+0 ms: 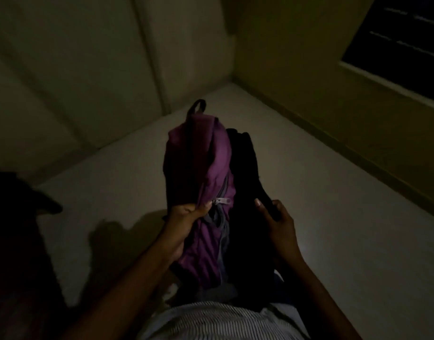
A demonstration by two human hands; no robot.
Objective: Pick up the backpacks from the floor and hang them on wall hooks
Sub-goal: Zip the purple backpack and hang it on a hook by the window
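A purple backpack [212,173] with black back panel and straps is held up in front of me, its black top loop [197,106] pointing away toward the room corner. My left hand [186,217] pinches the purple fabric beside a silver zipper pull [221,201]. On the pack's right side, my right hand [277,217] grips the black strap or back section [245,168]. The pack's lower end hangs near my waist. No wall hooks are visible in this dim view.
A pale floor [321,204] spreads under the backpack to a corner of cream walls [88,69]. A dark barred window [402,45] sits in the right wall. A dark shape [19,229], too dim to identify, fills the left edge.
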